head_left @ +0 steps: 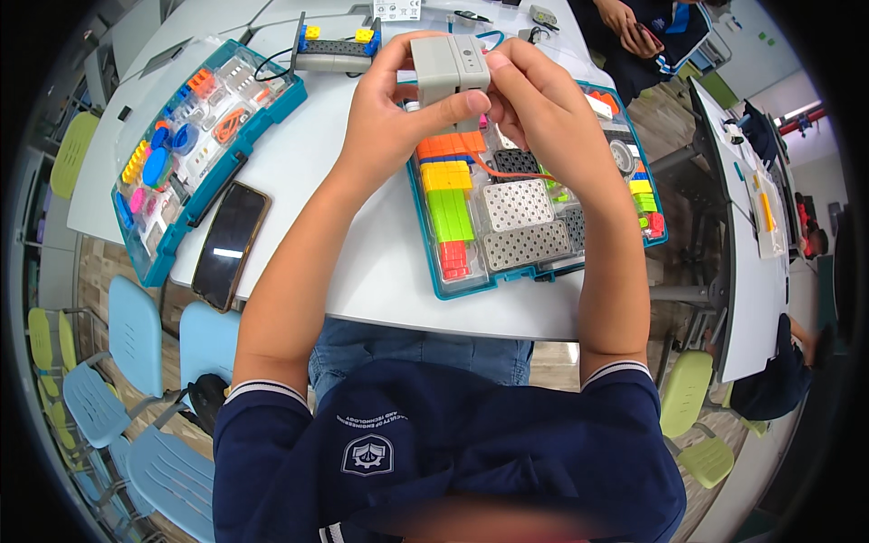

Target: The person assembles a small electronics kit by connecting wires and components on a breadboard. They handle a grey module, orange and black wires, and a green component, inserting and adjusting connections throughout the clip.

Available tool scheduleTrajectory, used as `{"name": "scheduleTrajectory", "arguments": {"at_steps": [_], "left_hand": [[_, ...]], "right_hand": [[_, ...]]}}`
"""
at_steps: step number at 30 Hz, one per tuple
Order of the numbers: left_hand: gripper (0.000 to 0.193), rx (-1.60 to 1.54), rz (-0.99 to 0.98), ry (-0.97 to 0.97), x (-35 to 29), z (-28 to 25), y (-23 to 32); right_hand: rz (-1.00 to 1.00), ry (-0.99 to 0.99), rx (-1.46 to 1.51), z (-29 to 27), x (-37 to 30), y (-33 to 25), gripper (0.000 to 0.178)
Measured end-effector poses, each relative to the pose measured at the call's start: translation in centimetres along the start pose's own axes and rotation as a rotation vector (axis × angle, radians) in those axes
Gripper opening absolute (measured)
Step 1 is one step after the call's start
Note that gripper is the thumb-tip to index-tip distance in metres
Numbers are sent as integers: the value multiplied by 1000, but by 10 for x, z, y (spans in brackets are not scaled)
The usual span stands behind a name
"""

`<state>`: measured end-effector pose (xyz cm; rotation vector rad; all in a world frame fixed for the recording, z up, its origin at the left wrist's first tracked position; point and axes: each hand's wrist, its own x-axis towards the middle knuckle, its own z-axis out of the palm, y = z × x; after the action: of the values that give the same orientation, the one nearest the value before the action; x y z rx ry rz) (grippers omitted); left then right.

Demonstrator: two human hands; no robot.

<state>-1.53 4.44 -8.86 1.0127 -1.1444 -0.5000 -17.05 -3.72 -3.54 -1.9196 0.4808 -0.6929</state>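
Above an open parts case (434, 262), both my hands hold a grey box-shaped electronic module (439, 68). My left hand (389, 109) is closed round its left side, the thumb across the front lower edge. The fingers of my right hand (543, 104) are bent and pressed at the module's right side; part of their grip is hidden. A thin orange cable (507, 174) runs from beneath the module over the case. In the case lie orange, yellow, green and red building pieces, with a white perforated plate (518, 205) and a grey perforated plate (527, 245).
Left of my arms, a second teal-edged case (231, 127) holds small parts. A dark phone (232, 244) lies by the table's edge. A grey build with yellow and blue pieces (337, 54) stands behind. Blue chairs (136, 321) are at left; another person's hands (625, 23) hold a phone.
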Motion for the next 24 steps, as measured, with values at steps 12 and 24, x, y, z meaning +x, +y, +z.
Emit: {"name": "scheduleTrajectory", "arguments": {"at_steps": [12,24], "left_hand": [[67,202,327,116,-1,-1,-8],[66,135,347,95,-5,-1,-1]], "right_hand": [[-4,-74,446,13,-1,-5,26],[-104,-113,460,14,-1,6,21]]}}
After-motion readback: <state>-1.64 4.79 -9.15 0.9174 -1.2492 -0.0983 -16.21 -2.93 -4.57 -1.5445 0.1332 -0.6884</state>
